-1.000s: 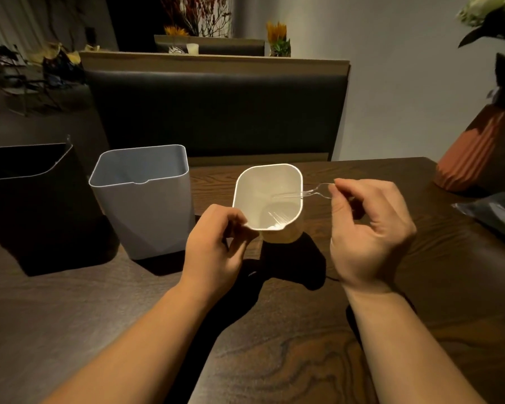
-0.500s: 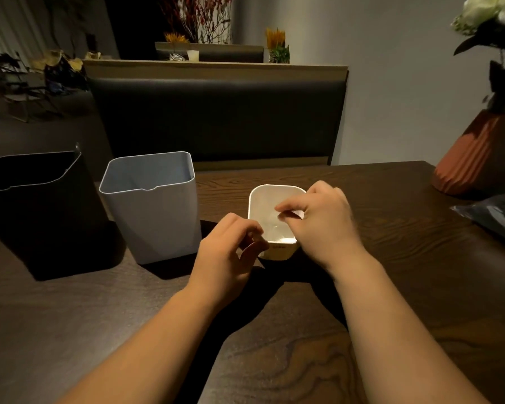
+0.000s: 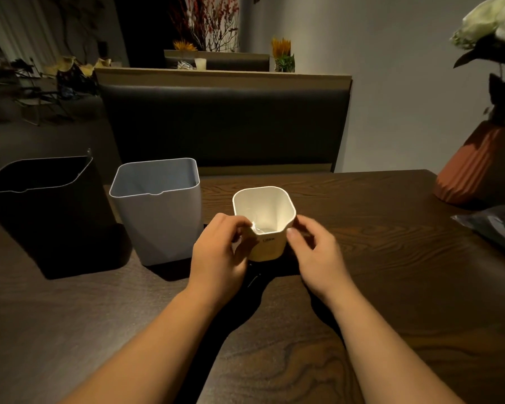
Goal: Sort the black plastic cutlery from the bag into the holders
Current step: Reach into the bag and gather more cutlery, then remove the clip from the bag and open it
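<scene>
A small cream holder [image 3: 270, 243] stands on the dark wooden table [image 3: 376, 258] in the middle of the view. My left hand [image 3: 219, 252] grips its near-left corner, fingers curled at the rim. My right hand [image 3: 312, 249] is just right of it, thumb and forefinger tips touching its right wall, the other fingers loosely curled and holding nothing. Something clear and shiny [image 3: 257, 228] shows inside the holder by my left fingers. A grey holder [image 3: 158, 217] and a black holder [image 3: 41, 217] stand to the left, both taller. The plastic bag [image 3: 496, 225] lies at the right edge.
An orange ribbed vase [image 3: 473, 167] with white flowers stands at the far right, behind the bag. A dark padded bench back [image 3: 225, 126] runs behind the table. Bare wood lies between me and the holders.
My right hand carried a clear plastic fork over the cream holder, put it inside, and has drawn back to the holder's right side with nothing in it. My left hand has kept its grip.
</scene>
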`<state>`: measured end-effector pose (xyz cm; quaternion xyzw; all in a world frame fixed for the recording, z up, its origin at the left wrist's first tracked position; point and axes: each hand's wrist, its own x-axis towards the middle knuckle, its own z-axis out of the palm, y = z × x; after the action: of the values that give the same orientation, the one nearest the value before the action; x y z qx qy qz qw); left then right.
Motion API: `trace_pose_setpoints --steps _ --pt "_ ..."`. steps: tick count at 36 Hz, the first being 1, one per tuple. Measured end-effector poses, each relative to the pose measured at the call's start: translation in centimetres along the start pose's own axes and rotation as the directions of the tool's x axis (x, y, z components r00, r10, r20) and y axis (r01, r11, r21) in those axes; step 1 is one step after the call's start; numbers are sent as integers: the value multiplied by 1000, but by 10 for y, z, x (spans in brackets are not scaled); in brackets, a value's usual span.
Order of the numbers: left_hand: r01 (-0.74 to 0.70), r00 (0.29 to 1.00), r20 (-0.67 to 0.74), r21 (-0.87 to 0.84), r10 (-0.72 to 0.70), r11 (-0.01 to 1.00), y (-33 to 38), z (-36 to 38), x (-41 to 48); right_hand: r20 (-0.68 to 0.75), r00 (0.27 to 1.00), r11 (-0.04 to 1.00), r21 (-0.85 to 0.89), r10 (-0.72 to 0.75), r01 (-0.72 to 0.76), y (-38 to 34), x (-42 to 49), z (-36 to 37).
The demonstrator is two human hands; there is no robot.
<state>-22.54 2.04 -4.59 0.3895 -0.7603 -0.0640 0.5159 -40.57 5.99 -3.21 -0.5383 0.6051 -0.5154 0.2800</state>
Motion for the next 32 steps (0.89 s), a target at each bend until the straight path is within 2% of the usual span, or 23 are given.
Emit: trace_pose_setpoints --steps 2,5,8,12,20,22,25,28,30,32 --pt "14 1000 -9 54 -13 998 -3 0 3 91 996 999 38 8 -12 1 0 9" --pt "143 990 -23 63 -142 988 -3 -2 5 162 987 999 38 8 -15 -1 5 20" --pt "248 969 -4 75 -249 966 -2 -1 6 201 980 1000 0 1 -1 -2 11 28" --pt "317 945 49 107 -323 943 0 3 5 223 975 1000 -5 12 -12 -2 13 32" --pt "322 940 71 138 -334 937 15 2 2 239 971 994 104 12 -38 -4 11 28" --pt "278 955 53 197 -293 940 22 0 3 206 978 992 120 17 -43 -7 8 24" --pt "94 990 80 248 -117 964 42 3 8 88 994 982 174 62 -77 -17 7 3" --pt "-69 967 255 161 26 985 76 24 21 -69 997 985 169 39 -27 -26 7 -36" --pt "-44 933 359 27 32 999 107 48 32 -187 982 993 116 16 6 -30 8 -69" --pt "66 914 406 -121 -11 990 140 75 42 -301 954 1000 21 -6 13 -31 8 -105"
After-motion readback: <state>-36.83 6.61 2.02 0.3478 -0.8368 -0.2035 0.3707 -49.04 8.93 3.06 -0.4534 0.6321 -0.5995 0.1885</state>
